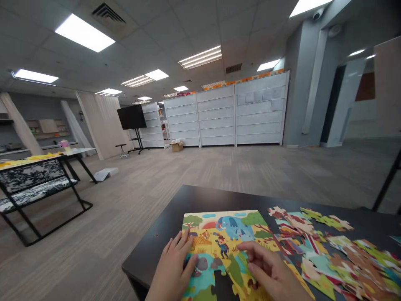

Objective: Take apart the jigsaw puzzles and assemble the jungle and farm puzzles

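Note:
A jigsaw puzzle (232,228) with elephants, a leopard, trees and a small figure in a hat lies on the black table (150,251). Dark table surface shows through a gap in its lower middle. On its left side rests my left hand (175,265), open, fingers spread along the edge and thumb over the blue water. My right hand (271,269) is over the puzzle's right part, index finger stretched out and the other fingers loosely bent; nothing shows between them. To the right of my right hand, loose puzzle pieces (338,259) lie in an overlapping heap.
The table's left and far edges border the carpeted floor (150,184). A patterned chair (34,179) stands by another table (78,151) on the left. White panels (216,117), a screen on a stand (131,117) and a cardboard box (177,146) are farther back.

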`<state>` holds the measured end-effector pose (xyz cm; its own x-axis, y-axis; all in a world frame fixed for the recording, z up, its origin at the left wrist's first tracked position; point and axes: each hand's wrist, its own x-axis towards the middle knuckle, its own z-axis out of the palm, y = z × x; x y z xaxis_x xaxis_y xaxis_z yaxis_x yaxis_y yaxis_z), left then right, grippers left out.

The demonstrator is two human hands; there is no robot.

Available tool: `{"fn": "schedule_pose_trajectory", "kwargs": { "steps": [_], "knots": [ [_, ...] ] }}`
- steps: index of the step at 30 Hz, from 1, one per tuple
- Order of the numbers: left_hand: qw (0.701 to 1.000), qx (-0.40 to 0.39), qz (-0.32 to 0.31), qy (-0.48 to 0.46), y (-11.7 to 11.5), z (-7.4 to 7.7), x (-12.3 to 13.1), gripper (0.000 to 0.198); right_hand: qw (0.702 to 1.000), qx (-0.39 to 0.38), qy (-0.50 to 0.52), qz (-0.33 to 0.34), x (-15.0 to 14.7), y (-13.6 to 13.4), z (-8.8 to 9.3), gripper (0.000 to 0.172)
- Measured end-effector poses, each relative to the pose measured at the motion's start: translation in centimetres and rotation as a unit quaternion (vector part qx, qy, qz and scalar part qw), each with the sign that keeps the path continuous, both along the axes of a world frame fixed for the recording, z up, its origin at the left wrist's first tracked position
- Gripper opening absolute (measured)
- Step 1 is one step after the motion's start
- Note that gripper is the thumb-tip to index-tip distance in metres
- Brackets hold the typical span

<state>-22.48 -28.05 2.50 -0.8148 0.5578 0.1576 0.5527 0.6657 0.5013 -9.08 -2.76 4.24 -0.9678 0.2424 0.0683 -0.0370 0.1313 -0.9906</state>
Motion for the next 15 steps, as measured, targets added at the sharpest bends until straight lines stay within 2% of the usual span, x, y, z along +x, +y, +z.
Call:
{"fn": "schedule_pose_trajectory", "kwargs": {
  "steps": [5,9,12,15],
  "knots": [
    [0.999,0.025,0.021,0.028,0.1,-0.3,-0.4,0.041,1.0,-0.024,-0.004,0.0,-0.3,-0.2,0.3,0.054],
    [0.983,0.171,-0.008,0.062,2.2,-0.2,2.3,0.038,1.0,-0.003,-0.013,0.022,0.0,-0.5,0.6,0.051],
    [0.963,0.262,-0.044,-0.04,4.5,-0.6,5.1,0.045,0.998,0.031,-0.017,0.054,0.4,-0.8,0.8,0.051],
    [0.937,0.314,-0.076,-0.133,6.1,-1.6,6.4,0.053,0.998,0.022,-0.005,0.058,0.6,-0.9,0.7,0.052]
  ]
}}
